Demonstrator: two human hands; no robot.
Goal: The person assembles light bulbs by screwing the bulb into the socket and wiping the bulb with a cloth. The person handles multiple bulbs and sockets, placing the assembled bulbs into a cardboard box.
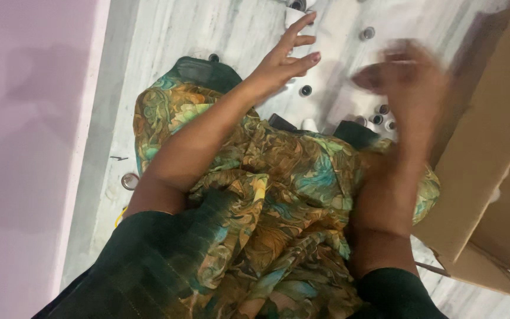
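Dark green sleeves (149, 266) sit closest to us, and just beyond them the patterned cloth (278, 195) in green, orange and teal lies bunched across our lap. Past that, our left hand (284, 56) is stretched out over the pale marble floor (184, 29), fingers spread and empty, hovering above a scatter of small round metal caps (306, 90), one of which lies just beside its fingertips. Our right hand (405, 77) is raised near the cardboard box (485, 147) and blurred, so we cannot tell whether it is spread or pinching anything. Below it sits a tight cluster of the same little caps (379, 115), and a white cylinder (309, 124) stands at the edge of the cloth. More caps lie farther off near the top of the view, and one larger ring (129, 181) rests apart by our left elbow. As we judge it, gathering such small pieces goes best with a slow reach, fingertips closing on one at a time, and the loose cloth kept clear so nothing rolls under it.
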